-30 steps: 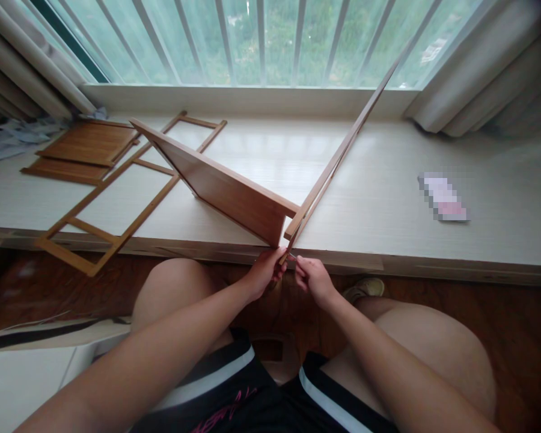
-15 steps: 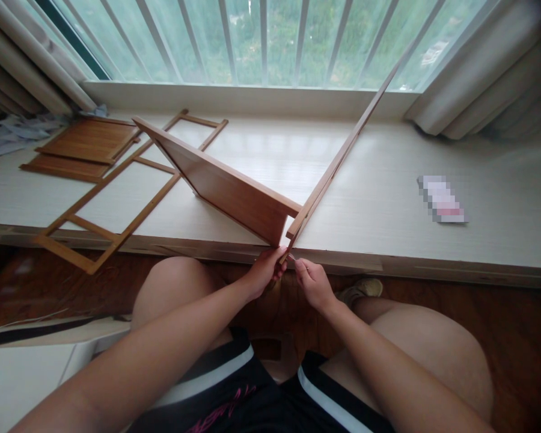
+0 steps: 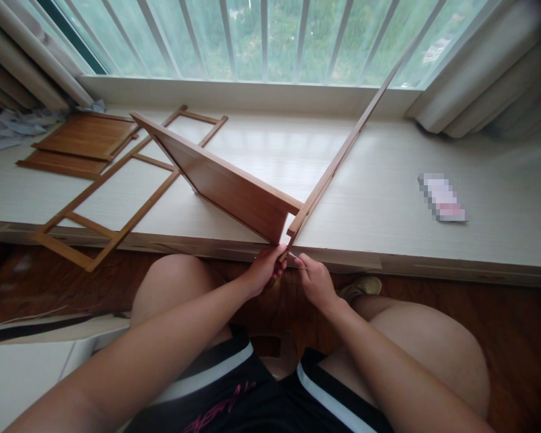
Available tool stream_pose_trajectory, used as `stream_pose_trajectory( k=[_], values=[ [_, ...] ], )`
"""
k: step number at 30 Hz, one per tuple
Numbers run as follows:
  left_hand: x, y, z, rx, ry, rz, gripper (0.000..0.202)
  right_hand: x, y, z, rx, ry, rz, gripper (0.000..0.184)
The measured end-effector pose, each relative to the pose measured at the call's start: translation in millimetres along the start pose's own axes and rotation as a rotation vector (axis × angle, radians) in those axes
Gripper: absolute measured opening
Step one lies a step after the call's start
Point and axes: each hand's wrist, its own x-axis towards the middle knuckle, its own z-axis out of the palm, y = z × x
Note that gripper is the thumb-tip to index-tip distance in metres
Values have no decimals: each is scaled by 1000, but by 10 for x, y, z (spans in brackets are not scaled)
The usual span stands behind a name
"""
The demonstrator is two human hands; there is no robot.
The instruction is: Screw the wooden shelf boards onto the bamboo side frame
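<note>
My left hand [image 3: 270, 267] is closed around the near end of a long wooden side frame [image 3: 331, 165], just past the ledge's front edge. This frame slants up and away toward the window. A wooden board [image 3: 225, 183] stands tilted on its edge, its near right corner against the frame. My right hand [image 3: 313, 276] is closed in a pinch beside the frame's end, on a thin metal tool [image 3: 292, 255] that points at the wood. Fingers hide most of that tool, so its exact kind does not show.
A second wooden frame [image 3: 133, 225] lies on the white ledge [image 3: 379, 198] and overhangs its front edge. Wooden panels [image 3: 83, 138] are stacked at the left. A blurred-out flat item [image 3: 442, 198] lies on the right. Curtains [image 3: 487, 66] flank the barred window.
My right hand has shifted very slightly right, with a bit more of the thin metal tool showing. My left hand, the board and the side frame stay nearly in place.
</note>
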Motion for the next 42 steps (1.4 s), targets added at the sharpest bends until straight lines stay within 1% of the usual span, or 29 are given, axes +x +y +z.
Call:
stream_pose_trajectory(
  k=[4, 9, 15, 20, 24, 28, 31, 33, 35, 39, 42],
  values=[
    [-16, 16, 5, 14, 1, -5, 47, 9, -5, -14, 11, 5, 4, 35],
    [-23, 15, 2, 16, -12, -8, 49, 20, -14, -15, 129, -23, 20, 39],
    [-18, 0, -19, 8, -42, -15, 51, 30, -58, 20, 401, -75, 55, 47],
    [-15, -11, -29, 26, -43, -9, 50, 62, -104, 58, 677, -129, 134, 50],
    [-7, -16, -32, 42, -35, -6, 50, 85, -135, 50, 851, -208, 211, 51],
    [-11, -6, -25, 48, -33, 0, 50, 88, -172, 14, 958, -295, 291, 51],
    [-20, 11, -18, 54, -33, 7, 50, 84, -194, 5, 980, -312, 321, 50],
    [-25, 22, -15, 57, -26, 11, 50, 80, -195, 17, 963, -279, 320, 50],
    [-27, 29, -12, 59, -16, 13, 49, 75, -181, 32, 918, -218, 306, 50],
    [-27, 33, -7, 53, -10, 15, 48, 57, -137, 29, 755, -70, 233, 52],
    [-23, 29, -6, 46, -6, 13, 49, 33, -119, 1, 592, -23, 148, 51]
  ],
)
